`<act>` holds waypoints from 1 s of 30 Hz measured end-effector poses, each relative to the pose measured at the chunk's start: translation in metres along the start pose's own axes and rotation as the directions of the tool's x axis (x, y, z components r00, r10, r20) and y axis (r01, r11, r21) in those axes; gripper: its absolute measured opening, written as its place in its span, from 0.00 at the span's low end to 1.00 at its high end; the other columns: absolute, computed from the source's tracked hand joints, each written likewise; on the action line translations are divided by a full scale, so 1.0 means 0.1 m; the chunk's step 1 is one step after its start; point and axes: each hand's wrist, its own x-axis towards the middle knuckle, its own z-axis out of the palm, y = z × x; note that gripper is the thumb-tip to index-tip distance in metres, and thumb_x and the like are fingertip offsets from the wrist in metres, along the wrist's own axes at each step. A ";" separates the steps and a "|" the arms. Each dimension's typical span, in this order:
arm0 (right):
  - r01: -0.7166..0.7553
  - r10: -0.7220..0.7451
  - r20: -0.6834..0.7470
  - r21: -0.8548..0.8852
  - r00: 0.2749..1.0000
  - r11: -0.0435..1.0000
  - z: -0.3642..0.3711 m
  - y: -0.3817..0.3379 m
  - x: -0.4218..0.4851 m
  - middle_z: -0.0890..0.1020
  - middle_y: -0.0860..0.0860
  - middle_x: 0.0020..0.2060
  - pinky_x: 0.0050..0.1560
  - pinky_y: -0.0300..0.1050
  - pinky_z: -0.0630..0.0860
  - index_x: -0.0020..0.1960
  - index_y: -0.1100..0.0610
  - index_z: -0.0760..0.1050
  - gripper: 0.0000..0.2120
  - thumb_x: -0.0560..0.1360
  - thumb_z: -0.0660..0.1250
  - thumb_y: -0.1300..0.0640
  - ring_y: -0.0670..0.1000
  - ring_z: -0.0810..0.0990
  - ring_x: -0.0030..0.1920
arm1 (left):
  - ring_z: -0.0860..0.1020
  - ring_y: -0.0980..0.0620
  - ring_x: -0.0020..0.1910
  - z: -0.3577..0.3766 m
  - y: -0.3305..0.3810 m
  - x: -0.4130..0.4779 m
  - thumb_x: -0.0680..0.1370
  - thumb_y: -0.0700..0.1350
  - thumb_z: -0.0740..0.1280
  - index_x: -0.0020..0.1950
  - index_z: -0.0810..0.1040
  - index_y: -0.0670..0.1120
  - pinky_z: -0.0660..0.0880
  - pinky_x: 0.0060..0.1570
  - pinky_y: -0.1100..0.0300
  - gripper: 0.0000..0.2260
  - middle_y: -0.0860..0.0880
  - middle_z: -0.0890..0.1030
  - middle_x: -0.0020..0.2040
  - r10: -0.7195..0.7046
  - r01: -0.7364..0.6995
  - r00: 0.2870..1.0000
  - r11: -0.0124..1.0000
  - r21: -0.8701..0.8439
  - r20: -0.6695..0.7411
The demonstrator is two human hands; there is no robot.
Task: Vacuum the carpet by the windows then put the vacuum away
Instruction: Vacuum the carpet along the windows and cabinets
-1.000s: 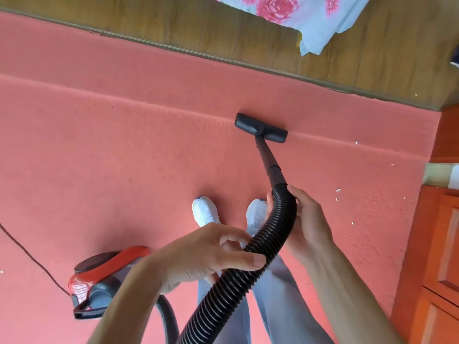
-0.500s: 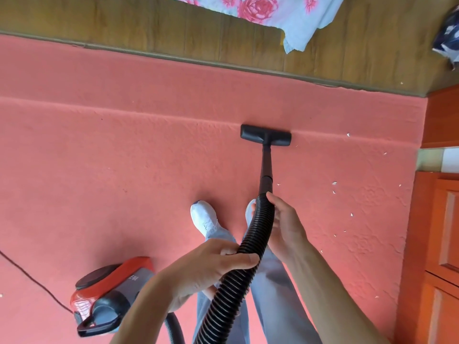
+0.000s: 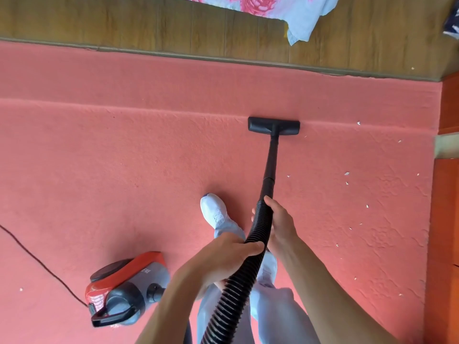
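Note:
A red and grey canister vacuum (image 3: 124, 286) sits on the pink-red carpet (image 3: 99, 170) at my lower left. Its ribbed black hose (image 3: 238, 279) runs up between my hands to a black wand (image 3: 270, 165). The flat black floor nozzle (image 3: 274, 126) rests on the carpet along a fold line ahead of me. My right hand (image 3: 280, 224) grips the upper end of the hose where it meets the wand. My left hand (image 3: 223, 256) wraps the hose lower down. Small white scraps (image 3: 346, 173) dot the carpet to the right of the nozzle.
A wooden board (image 3: 173, 23) borders the carpet's far edge, with a floral cloth (image 3: 285, 11) hanging over it. Orange wooden furniture (image 3: 444, 219) stands along the right. The vacuum's thin power cord (image 3: 42, 266) trails off to the left. My white shoes (image 3: 213, 212) stand beside the hose.
The nozzle has swung to the right and squared up along the fold. My hands have slid further from me with the hose, and my view has shifted right.

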 end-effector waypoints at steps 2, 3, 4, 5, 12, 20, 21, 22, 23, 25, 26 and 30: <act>0.029 -0.029 0.014 0.010 0.999 1.000 -0.14 0.04 0.00 0.80 0.55 0.39 0.41 0.46 0.76 0.49 0.61 0.78 0.12 0.76 0.68 0.52 0.52 0.79 0.38 | 0.85 0.42 0.41 0.17 -0.08 0.02 0.79 0.56 0.67 0.57 0.79 0.38 0.82 0.50 0.42 0.20 0.36 0.84 0.51 0.037 -0.036 0.999 0.998 0.044 -0.030; 0.052 -0.053 0.022 0.021 0.998 0.998 -0.22 0.03 -0.01 0.80 0.55 0.39 0.41 0.45 0.76 0.49 0.61 0.78 0.11 0.76 0.68 0.52 0.52 0.80 0.39 | 0.83 0.43 0.39 0.27 -0.12 0.03 0.79 0.57 0.67 0.56 0.79 0.38 0.81 0.50 0.42 0.21 0.36 0.84 0.52 0.057 -0.055 0.998 0.997 0.044 -0.041; 0.080 -0.081 0.028 0.032 0.996 0.996 -0.31 0.00 -0.03 0.80 0.55 0.39 0.41 0.45 0.76 0.48 0.60 0.77 0.10 0.76 0.68 0.53 0.52 0.80 0.39 | 0.83 0.44 0.39 0.37 -0.15 0.03 0.78 0.57 0.67 0.56 0.79 0.38 0.82 0.50 0.42 0.22 0.36 0.84 0.52 0.082 -0.080 0.995 0.996 0.036 -0.053; 0.106 -0.107 0.031 0.047 0.994 0.993 -0.39 -0.04 -0.06 0.80 0.54 0.39 0.40 0.45 0.76 0.48 0.60 0.77 0.09 0.76 0.68 0.54 0.52 0.80 0.39 | 0.82 0.44 0.39 0.49 -0.18 0.02 0.78 0.58 0.67 0.55 0.79 0.38 0.82 0.50 0.44 0.22 0.36 0.84 0.51 0.113 -0.111 0.992 0.993 0.032 -0.062; 0.155 -0.158 0.020 0.089 0.987 0.984 -1.09 0.06 -0.43 0.78 0.55 0.36 0.37 0.44 0.74 0.46 0.60 0.74 0.07 0.76 0.66 0.56 0.52 0.79 0.36 | 0.79 0.47 0.33 1.21 -0.42 -0.26 0.79 0.55 0.68 0.52 0.81 0.42 0.80 0.37 0.53 0.16 0.44 0.81 0.40 0.260 -0.260 0.963 0.966 0.007 -0.075; 0.154 -0.148 -0.053 0.128 0.988 0.980 -1.44 0.50 -0.63 0.79 0.55 0.38 0.38 0.45 0.76 0.50 0.61 0.75 0.07 0.78 0.66 0.56 0.51 0.80 0.38 | 0.81 0.44 0.30 1.36 -0.85 -0.32 0.78 0.54 0.69 0.49 0.82 0.45 0.83 0.32 0.47 0.12 0.46 0.83 0.35 0.247 -0.247 0.967 0.969 -0.005 -0.061; 0.156 -0.147 -0.068 0.134 0.987 0.979 -1.45 0.54 -0.59 0.79 0.56 0.39 0.37 0.45 0.76 0.50 0.61 0.75 0.07 0.78 0.66 0.56 0.52 0.80 0.38 | 0.81 0.46 0.30 1.36 -0.89 -0.28 0.78 0.55 0.69 0.49 0.82 0.45 0.82 0.33 0.50 0.13 0.47 0.83 0.35 0.263 -0.262 0.963 0.965 0.019 -0.058; 0.160 -0.150 -0.084 0.135 0.985 0.978 -1.45 0.56 -0.55 0.80 0.56 0.39 0.36 0.45 0.75 0.49 0.61 0.75 0.07 0.77 0.67 0.56 0.52 0.80 0.38 | 0.81 0.48 0.30 1.36 -0.92 -0.24 0.78 0.55 0.68 0.49 0.82 0.45 0.82 0.34 0.53 0.14 0.49 0.83 0.34 0.281 -0.278 0.958 0.959 0.050 -0.059; 0.165 -0.153 -0.097 0.128 0.983 0.978 -1.44 0.59 -0.51 0.80 0.56 0.38 0.36 0.45 0.75 0.49 0.60 0.76 0.07 0.77 0.67 0.56 0.52 0.80 0.38 | 0.81 0.49 0.30 1.37 -0.94 -0.19 0.79 0.56 0.67 0.49 0.82 0.45 0.81 0.35 0.54 0.14 0.49 0.83 0.34 0.292 -0.287 0.954 0.955 0.076 -0.070; 0.162 -0.152 -0.105 0.092 0.983 0.983 -1.38 0.62 -0.44 0.81 0.55 0.37 0.37 0.45 0.74 0.48 0.59 0.76 0.08 0.76 0.68 0.54 0.52 0.81 0.38 | 0.80 0.51 0.28 1.37 -1.00 -0.11 0.79 0.56 0.66 0.49 0.82 0.44 0.80 0.35 0.56 0.15 0.50 0.83 0.32 0.299 -0.292 0.949 0.954 0.070 -0.104; 0.155 -0.148 -0.095 0.073 0.984 0.985 -1.35 0.63 -0.41 0.81 0.54 0.36 0.38 0.46 0.74 0.48 0.59 0.76 0.08 0.76 0.68 0.54 0.52 0.81 0.39 | 0.80 0.50 0.28 1.37 -1.02 -0.08 0.79 0.56 0.66 0.49 0.82 0.45 0.79 0.34 0.57 0.15 0.49 0.83 0.32 0.297 -0.293 0.948 0.955 0.049 -0.116; 0.161 -0.158 -0.049 0.059 0.986 0.985 -1.23 0.59 -0.31 0.81 0.54 0.38 0.42 0.47 0.75 0.48 0.58 0.76 0.09 0.77 0.67 0.52 0.52 0.80 0.40 | 0.81 0.50 0.27 1.29 -1.04 -0.02 0.79 0.56 0.67 0.51 0.81 0.45 0.80 0.32 0.55 0.15 0.48 0.83 0.32 0.313 -0.315 0.939 0.949 0.006 -0.142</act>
